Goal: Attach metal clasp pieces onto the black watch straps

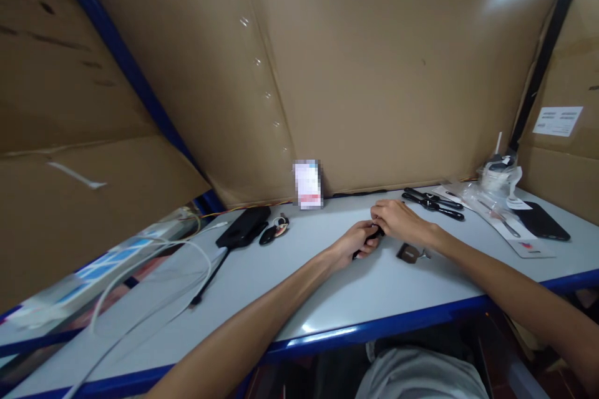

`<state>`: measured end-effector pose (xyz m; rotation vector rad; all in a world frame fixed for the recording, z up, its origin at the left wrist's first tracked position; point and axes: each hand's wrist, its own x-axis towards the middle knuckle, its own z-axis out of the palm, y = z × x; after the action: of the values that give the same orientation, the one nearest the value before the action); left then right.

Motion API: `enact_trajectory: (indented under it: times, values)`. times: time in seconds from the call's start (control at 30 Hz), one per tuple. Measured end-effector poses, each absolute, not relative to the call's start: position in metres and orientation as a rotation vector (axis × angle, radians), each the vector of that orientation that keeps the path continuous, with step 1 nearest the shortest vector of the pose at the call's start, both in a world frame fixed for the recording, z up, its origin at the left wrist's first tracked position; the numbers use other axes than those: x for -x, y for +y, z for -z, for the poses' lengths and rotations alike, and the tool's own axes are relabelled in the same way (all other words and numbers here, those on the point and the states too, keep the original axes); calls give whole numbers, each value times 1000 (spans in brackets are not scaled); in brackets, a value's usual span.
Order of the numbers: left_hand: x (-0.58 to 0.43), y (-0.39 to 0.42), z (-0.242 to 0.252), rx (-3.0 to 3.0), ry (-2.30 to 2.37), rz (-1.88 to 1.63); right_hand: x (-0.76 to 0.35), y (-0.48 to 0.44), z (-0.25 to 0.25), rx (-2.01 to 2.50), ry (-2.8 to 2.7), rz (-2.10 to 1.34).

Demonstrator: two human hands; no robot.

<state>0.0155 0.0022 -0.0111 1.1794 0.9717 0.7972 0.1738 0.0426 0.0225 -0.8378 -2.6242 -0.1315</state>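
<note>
Both hands meet over the white tabletop (318, 274), right of the middle. My left hand (358, 240) is closed around a slim black object (375, 234), whose ends show only in part. Against its upper end, my right hand (397, 219) has its fingers bent and pinched together; exactly what they grip there is hidden. Just below the right wrist lies a small brown square piece (409, 254) with a shiny metal bit at its side. Beyond the right hand are black long-handled items (435, 204), lying close together.
Cardboard walls enclose the table. A blurred upright card or screen (309, 184) leans at the back. On the left are a black box with a cable (244, 227), keys (275, 229), white cables (206, 262) and a power strip (112, 265). A phone (545, 221) and plastic packaging (503, 221) lie right.
</note>
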Motion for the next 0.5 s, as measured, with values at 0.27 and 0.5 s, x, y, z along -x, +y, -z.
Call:
enact_trajectory:
  times: [0.27,0.5]
  values:
    - [-11,6,11,-1154,995,-727,-172,53,-20,1120,-2309,-447]
    - [-7,11,6,-1113,1016,-591,-172,57,-13,1060,-2296,-527]
